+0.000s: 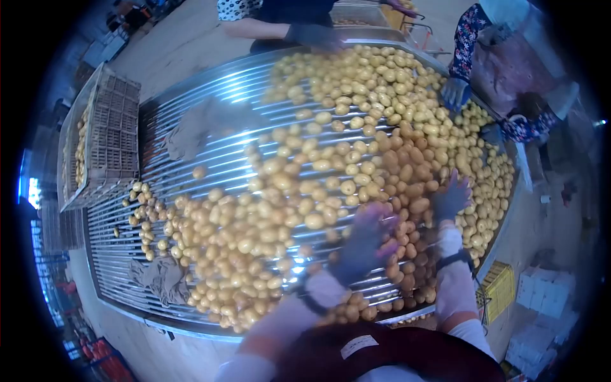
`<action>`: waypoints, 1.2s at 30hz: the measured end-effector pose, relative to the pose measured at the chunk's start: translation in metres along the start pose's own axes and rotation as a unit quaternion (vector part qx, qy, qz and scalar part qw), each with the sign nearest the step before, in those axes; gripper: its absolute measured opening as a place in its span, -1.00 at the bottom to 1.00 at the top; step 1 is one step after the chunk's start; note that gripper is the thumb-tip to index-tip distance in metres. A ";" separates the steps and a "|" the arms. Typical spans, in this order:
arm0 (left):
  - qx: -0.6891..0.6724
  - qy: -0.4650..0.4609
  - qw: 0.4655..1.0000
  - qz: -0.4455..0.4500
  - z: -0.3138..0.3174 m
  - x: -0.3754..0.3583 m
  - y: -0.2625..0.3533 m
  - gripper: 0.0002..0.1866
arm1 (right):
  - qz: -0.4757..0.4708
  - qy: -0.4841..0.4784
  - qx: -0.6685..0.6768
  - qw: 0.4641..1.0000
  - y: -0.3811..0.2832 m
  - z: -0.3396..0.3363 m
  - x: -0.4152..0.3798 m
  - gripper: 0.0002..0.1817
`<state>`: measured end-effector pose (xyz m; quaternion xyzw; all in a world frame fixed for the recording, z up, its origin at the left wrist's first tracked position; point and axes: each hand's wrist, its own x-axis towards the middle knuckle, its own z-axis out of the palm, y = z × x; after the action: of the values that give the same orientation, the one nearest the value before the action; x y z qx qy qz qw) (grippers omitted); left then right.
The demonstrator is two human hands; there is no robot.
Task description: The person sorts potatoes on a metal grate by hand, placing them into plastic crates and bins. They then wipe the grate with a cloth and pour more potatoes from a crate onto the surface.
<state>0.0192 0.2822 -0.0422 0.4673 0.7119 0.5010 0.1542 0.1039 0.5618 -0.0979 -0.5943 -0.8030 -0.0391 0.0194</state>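
Many round yellow-brown potatoes (273, 184) lie across a slatted metal table (210, 172). My left hand (366, 245), in a dark glove with purplish fingertips, is over the potatoes near the table's front side and is smeared by motion. To its right, my right hand (453, 196), gloved alike, rests at the potatoes with its fingers spread and nothing seen in it. Darker, brownish potatoes (407, 165) lie between and beyond my hands. White sleeves with dark bands cover both my forearms.
A person's gloved hand (315, 37) is at the far edge. Another person's gloved hands (456, 93) touch potatoes at the right. A crate (105, 130) of potatoes stands at the left. Grey cloths (159, 280) lie on the slats. A yellow crate (498, 293) and white boxes (546, 290) stand lower right.
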 end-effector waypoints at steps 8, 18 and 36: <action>0.245 0.164 0.947 -0.125 -0.175 -0.020 -0.117 -0.50 | -0.488 -0.034 0.492 0.720 -0.194 -0.036 -0.156 -0.69; 0.219 0.054 0.955 -0.194 -0.141 -0.092 -0.091 -0.56 | -0.537 -0.178 0.236 0.790 -0.213 -0.027 -0.185 -0.73; 0.241 0.022 0.965 -0.099 -0.158 -0.018 -0.172 -0.44 | -0.452 -0.208 0.490 0.716 -0.170 -0.075 -0.171 -0.63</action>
<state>-0.1683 0.1671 -0.1227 0.4067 0.8576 0.3069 0.0696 -0.0101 0.3427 -0.0432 -0.0608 -0.8670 0.4798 0.1203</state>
